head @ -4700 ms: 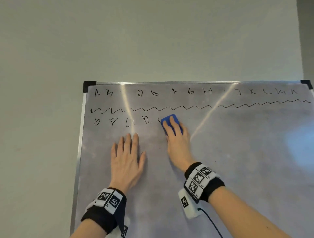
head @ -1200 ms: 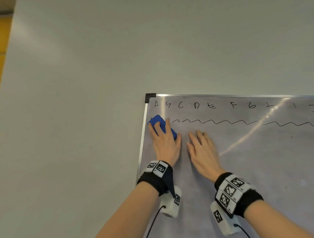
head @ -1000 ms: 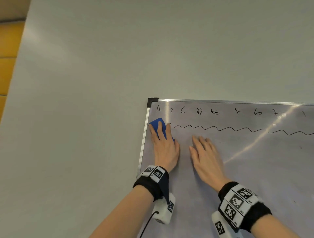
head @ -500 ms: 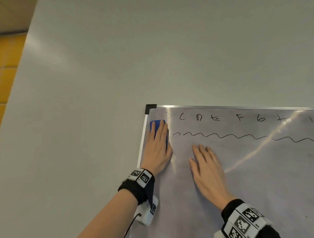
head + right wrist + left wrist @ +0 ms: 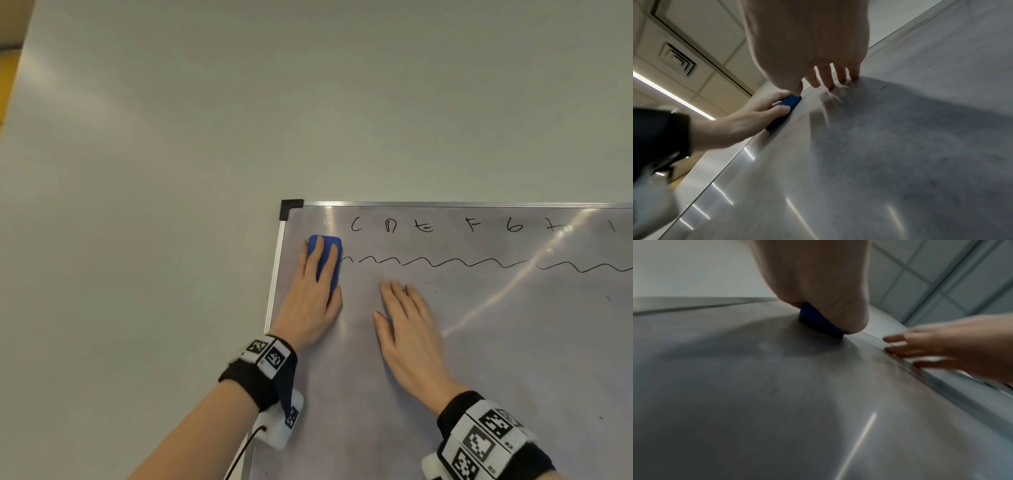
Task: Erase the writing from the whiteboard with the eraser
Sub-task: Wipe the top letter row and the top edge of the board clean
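Note:
The whiteboard (image 5: pixel 496 342) hangs on a pale wall. Black letters (image 5: pixel 424 226) run along its top, with a wavy line (image 5: pixel 445 263) beneath them. My left hand (image 5: pixel 315 301) grips the blue eraser (image 5: pixel 335 245) against the board near the top-left corner, at the left end of the wavy line, fingers laid over it. From the left wrist the eraser (image 5: pixel 818 322) shows under the palm. My right hand (image 5: pixel 407 329) rests flat on the board to the right, below the line, fingers (image 5: pixel 826 76) spread and holding nothing. The right wrist view shows the eraser (image 5: pixel 789 104) under my left hand (image 5: pixel 740 123).
The board's metal frame with a black corner cap (image 5: pixel 291 207) lies just left of the eraser. Bare wall (image 5: pixel 171 171) extends left and above. The board surface below both hands carries only faint grey smudges.
The eraser passed from my right hand to my left. The lower row of letters and the first two top letters are wiped away. In the last half second the eraser slid slightly right.

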Action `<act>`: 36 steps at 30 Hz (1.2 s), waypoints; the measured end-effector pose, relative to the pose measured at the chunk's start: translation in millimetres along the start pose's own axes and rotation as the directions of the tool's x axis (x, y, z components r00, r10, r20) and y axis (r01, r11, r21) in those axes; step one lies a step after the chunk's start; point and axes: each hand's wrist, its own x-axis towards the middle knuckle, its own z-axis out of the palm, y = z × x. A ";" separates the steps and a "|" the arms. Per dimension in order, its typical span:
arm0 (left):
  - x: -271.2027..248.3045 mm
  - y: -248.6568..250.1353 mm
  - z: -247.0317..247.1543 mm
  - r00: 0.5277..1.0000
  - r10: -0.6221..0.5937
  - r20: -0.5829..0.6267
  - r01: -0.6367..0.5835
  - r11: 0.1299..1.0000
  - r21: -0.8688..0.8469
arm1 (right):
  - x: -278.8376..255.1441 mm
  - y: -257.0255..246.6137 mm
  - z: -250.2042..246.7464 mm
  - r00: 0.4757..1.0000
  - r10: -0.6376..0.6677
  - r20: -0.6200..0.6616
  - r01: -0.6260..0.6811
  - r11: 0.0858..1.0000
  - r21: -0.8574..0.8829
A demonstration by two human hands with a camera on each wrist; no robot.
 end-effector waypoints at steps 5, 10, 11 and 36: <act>-9.0 -25.2 -10.0 0.966 0.243 0.089 -0.257 0.945 0.201 | 0.9 0.1 -3.0 1.000 0.008 0.016 -0.008 1.000 0.021; 46.2 -40.8 -17.1 0.969 0.248 -0.014 -0.234 0.931 0.281 | 1.8 1.4 -4.8 0.998 0.001 0.059 -0.002 1.000 0.018; 51.6 -37.9 -14.3 0.982 0.182 -0.042 -0.166 0.951 0.262 | 2.0 1.8 -4.8 0.998 0.001 0.061 -0.002 1.000 0.018; -13.9 -14.3 -4.6 0.962 0.258 0.092 -0.272 0.939 0.209 | 1.2 6.1 -14.6 0.997 0.074 -0.037 -0.067 0.984 0.168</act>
